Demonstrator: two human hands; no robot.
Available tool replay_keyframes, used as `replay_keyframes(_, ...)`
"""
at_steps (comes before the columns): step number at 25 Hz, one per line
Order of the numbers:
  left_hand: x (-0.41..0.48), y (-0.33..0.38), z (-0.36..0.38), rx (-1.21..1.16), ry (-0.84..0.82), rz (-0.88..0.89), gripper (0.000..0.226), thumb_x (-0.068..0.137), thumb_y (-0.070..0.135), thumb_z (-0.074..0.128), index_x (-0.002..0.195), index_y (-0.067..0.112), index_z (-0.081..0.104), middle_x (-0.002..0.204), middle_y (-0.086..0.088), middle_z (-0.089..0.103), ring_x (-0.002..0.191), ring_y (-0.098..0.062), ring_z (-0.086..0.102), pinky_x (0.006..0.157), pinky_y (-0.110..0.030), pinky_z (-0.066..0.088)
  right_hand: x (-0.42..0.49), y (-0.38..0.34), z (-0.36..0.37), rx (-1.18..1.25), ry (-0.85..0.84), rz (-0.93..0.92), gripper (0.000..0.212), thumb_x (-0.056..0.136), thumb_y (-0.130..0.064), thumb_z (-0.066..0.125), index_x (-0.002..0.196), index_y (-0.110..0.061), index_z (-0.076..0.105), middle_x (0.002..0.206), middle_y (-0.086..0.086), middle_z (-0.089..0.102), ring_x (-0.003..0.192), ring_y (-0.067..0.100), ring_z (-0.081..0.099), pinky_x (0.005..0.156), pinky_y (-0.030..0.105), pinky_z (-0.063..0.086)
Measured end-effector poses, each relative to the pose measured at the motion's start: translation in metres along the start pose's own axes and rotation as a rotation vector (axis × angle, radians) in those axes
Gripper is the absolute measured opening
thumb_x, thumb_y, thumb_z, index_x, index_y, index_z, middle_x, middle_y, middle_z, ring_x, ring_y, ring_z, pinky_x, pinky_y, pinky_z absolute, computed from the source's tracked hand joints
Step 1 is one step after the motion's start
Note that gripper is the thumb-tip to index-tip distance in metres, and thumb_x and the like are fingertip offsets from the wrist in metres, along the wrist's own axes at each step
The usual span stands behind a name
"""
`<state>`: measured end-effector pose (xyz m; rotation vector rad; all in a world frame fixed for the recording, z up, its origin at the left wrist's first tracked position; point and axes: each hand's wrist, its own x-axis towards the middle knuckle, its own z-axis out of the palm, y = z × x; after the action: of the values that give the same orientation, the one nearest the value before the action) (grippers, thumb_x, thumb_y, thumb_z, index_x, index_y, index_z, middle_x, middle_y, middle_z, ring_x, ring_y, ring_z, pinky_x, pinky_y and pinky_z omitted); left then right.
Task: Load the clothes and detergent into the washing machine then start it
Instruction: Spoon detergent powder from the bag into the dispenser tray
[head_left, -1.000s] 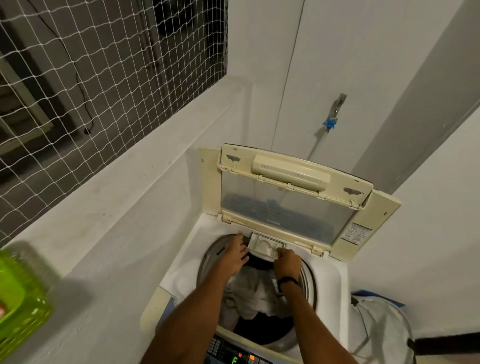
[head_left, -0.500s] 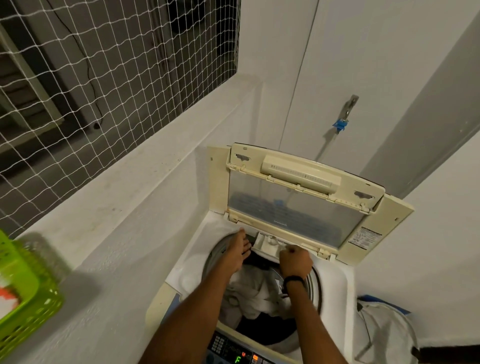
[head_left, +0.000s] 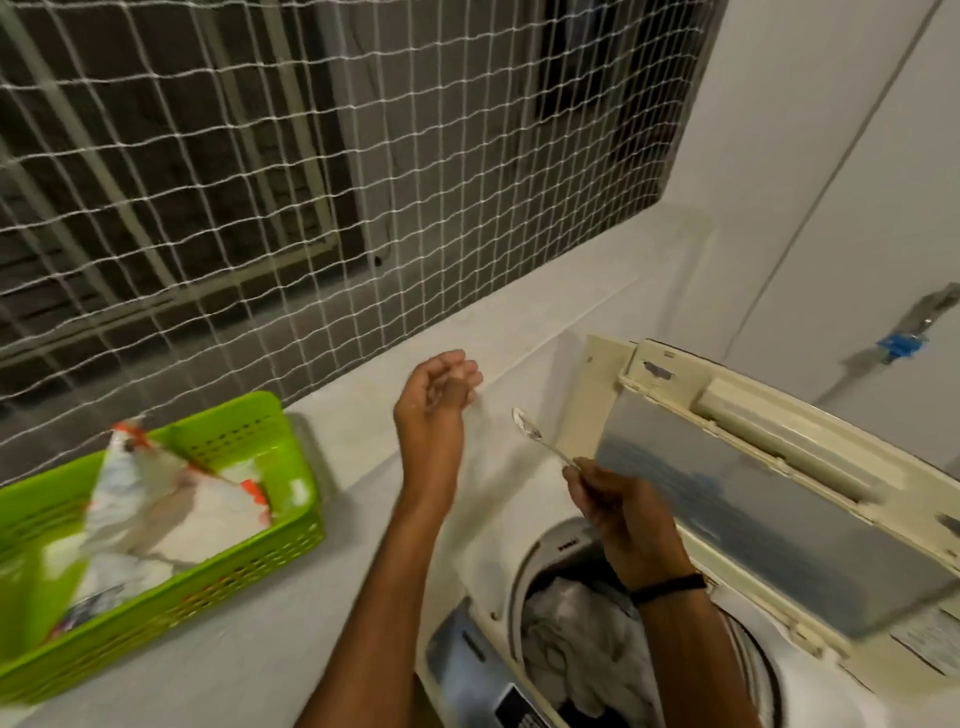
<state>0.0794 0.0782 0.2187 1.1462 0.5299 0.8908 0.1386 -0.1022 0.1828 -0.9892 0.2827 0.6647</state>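
Observation:
The top-loading washing machine (head_left: 483, 561) stands at the lower right with its lid (head_left: 769, 499) raised. White and dark clothes (head_left: 576, 639) lie in the drum. My right hand (head_left: 618, 512) is above the drum's rim and pinches the handle of a metal spoon (head_left: 535, 434), whose bowl points up and left. My left hand (head_left: 441, 400) hovers over the white ledge with loosely curled fingers and holds nothing. An opened white detergent bag (head_left: 171, 499) with orange corners lies in a green basket (head_left: 249, 566) on the ledge at the left.
A white rope net (head_left: 311, 182) covers the window opening behind the ledge (head_left: 260, 649). White walls rise to the right, with a blue-tagged tap fitting (head_left: 904, 332) above the lid. The machine's control panel (head_left: 514, 712) shows at the bottom edge.
Both hands left the detergent drawer at the drum's back rim and moved up and left. The view swung left, bringing the basket and bag into sight. The spoon now shows in my right hand.

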Motion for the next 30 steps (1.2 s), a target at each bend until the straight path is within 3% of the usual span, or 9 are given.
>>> replay_keyframes(9, -0.006, 0.131, -0.153, 0.002, 0.368, 0.399, 0.015, 0.097, 0.003, 0.057, 0.107, 0.011, 0.065, 0.103, -0.014, 0.070, 0.095, -0.023, 0.067, 0.087, -0.029, 0.055, -0.026, 0.040, 0.160, -0.156, -0.464, 0.192, 0.018, 0.088, 0.009, 0.051, 0.099, 0.010, 0.065, 0.090, 0.021, 0.071, 0.075, 0.020, 0.074, 0.063, 0.020, 0.059)
replay_keyframes(13, -0.021, 0.149, -0.214, 0.240, 0.549, 0.434, 0.016, 0.095, 0.007, 0.061, 0.104, 0.018, 0.067, 0.100, -0.005, 0.070, 0.091, -0.014, 0.066, 0.079, -0.022, 0.053, -0.047, 0.070, 0.204, -0.471, -0.594, 0.062, 0.016, 0.085, 0.012, 0.055, 0.094, 0.012, 0.068, 0.087, 0.025, 0.072, 0.072, 0.023, 0.072, 0.067, 0.025, 0.061)
replay_keyframes(17, -0.035, 0.142, -0.260, 0.628, 0.636, 0.228, 0.021, 0.096, 0.018, 0.063, 0.114, 0.009, 0.069, 0.106, -0.006, 0.072, 0.096, -0.014, 0.067, 0.087, -0.025, 0.049, -0.060, 0.106, 0.231, -1.043, -0.633, -0.398, 0.015, 0.076, -0.002, 0.062, 0.079, -0.003, 0.077, 0.076, 0.019, 0.074, 0.071, 0.030, 0.070, 0.066, 0.031, 0.059)
replay_keyframes(19, -0.038, 0.134, -0.276, 0.898, 0.592, 0.046, 0.038, 0.092, 0.035, 0.065, 0.119, 0.008, 0.069, 0.112, -0.011, 0.072, 0.106, -0.024, 0.068, 0.092, -0.033, 0.050, -0.062, 0.123, 0.243, -1.508, -0.614, -0.744, 0.020, 0.073, -0.020, 0.064, 0.084, -0.014, 0.079, 0.085, 0.010, 0.076, 0.089, 0.033, 0.068, 0.077, 0.032, 0.054)
replay_keyframes(20, -0.038, 0.129, -0.281, 1.001, 0.551, -0.048, 0.045, 0.090, 0.041, 0.065, 0.122, 0.009, 0.068, 0.118, -0.012, 0.071, 0.110, -0.027, 0.067, 0.095, -0.037, 0.051, -0.064, 0.129, 0.249, -1.631, -0.592, -0.793, 0.024, 0.073, -0.026, 0.064, 0.088, -0.014, 0.078, 0.092, 0.009, 0.075, 0.098, 0.034, 0.064, 0.080, 0.032, 0.048)
replay_keyframes(23, -0.039, 0.118, -0.282, 1.134, 0.462, -0.250, 0.043, 0.087, 0.043, 0.066, 0.122, 0.018, 0.068, 0.120, -0.010, 0.071, 0.111, -0.031, 0.066, 0.096, -0.038, 0.050, -0.067, 0.140, 0.258, -1.712, -0.542, -0.721, 0.026, 0.074, -0.026, 0.060, 0.087, -0.008, 0.070, 0.097, 0.014, 0.071, 0.104, 0.037, 0.058, 0.079, 0.032, 0.042)
replay_keyframes(25, -0.040, 0.113, -0.279, 1.225, 0.433, -0.298, 0.024, 0.084, 0.039, 0.063, 0.099, 0.024, 0.072, 0.100, -0.010, 0.075, 0.099, -0.033, 0.068, 0.087, -0.037, 0.053, -0.067, 0.143, 0.262, -1.712, -0.533, -0.673, 0.015, 0.076, -0.021, 0.062, 0.082, -0.007, 0.066, 0.095, 0.017, 0.069, 0.100, 0.037, 0.059, 0.076, 0.032, 0.041)
replay_keyframes(27, -0.040, 0.111, -0.278, 1.286, 0.479, -0.303, 0.014, 0.083, 0.030, 0.060, 0.080, 0.020, 0.070, 0.085, -0.009, 0.073, 0.090, -0.033, 0.067, 0.075, -0.033, 0.052, -0.070, 0.146, 0.264, -1.673, -0.550, -0.574, 0.026, 0.069, -0.033, 0.057, 0.078, -0.009, 0.064, 0.087, 0.016, 0.067, 0.090, 0.035, 0.059, 0.075, 0.030, 0.043)
replay_keyframes(30, -0.040, 0.113, -0.270, 1.268, 0.525, -0.277, 0.017, 0.085, 0.024, 0.057, 0.077, 0.014, 0.070, 0.079, -0.009, 0.072, 0.086, -0.032, 0.066, 0.068, -0.029, 0.044, -0.075, 0.156, 0.267, -1.583, -0.616, -0.371, 0.048, 0.059, -0.041, 0.042, 0.077, -0.006, 0.068, 0.062, 0.006, 0.068, 0.068, 0.026, 0.062, 0.074, 0.028, 0.052)
